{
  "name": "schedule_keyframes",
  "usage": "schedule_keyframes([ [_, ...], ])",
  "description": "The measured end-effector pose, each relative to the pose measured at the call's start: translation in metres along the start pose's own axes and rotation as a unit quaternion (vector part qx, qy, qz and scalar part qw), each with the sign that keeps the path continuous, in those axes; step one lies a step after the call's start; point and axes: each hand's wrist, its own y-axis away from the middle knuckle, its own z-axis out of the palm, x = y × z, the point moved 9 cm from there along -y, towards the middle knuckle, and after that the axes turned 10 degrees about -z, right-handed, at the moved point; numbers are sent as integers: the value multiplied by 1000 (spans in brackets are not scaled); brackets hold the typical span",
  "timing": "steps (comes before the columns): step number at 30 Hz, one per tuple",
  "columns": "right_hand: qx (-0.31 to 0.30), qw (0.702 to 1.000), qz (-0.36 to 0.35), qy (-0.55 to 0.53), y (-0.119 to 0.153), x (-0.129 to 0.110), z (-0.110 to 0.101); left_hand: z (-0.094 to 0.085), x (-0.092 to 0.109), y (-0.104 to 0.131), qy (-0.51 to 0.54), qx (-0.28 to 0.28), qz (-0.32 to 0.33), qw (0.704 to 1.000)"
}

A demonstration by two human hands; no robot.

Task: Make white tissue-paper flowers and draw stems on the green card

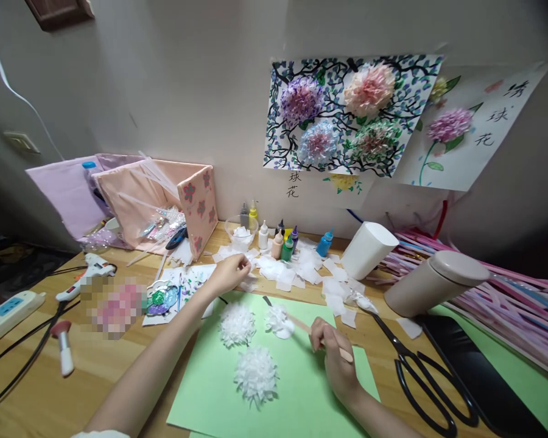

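My right hand (335, 359) is closed around a wooden craft stick (299, 323). The stick's far end reaches a small, partly covered white paper flower (276, 319) on the light green paper (210, 398). Two fuller white tissue flowers, a left one (237, 325) and a front one (256, 374), lie on the same sheet. Beyond the sheet's back edge, my left hand (231, 275) has its fingers drawn together beside scattered white tissue squares (285, 280). Whatever its fingertips hold is hidden or too small to make out.
Small paint bottles (287, 248) stand behind the squares, near a clear cup (241, 237). Black scissors (420, 365), a black phone (475, 365) and a grey canister (433, 283) are at right. A glue gun (86, 277) and paint palette (162, 298) lie left.
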Motion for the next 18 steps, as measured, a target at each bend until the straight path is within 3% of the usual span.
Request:
schedule_keyframes([
  [4, 31, 999, 23, 6, -5, -3, -3, 20, 29, 25, 204, -65, 21, 977],
  [8, 8, 997, 61, -45, -9, -1, 5, 42, 53, 67, 240, -119, 50, 962],
  [12, -63, 997, 38, -27, -9, -7, 16, 53, 60, 96, 226, -112, 68, 965],
  [14, -68, 998, 13, -6, -7, -10, 17, 56, 63, 104, 222, -104, 80, 966],
  [18, -77, 996, -28, 26, -4, -16, 18, 53, 69, 114, 180, -33, 123, 975],
])
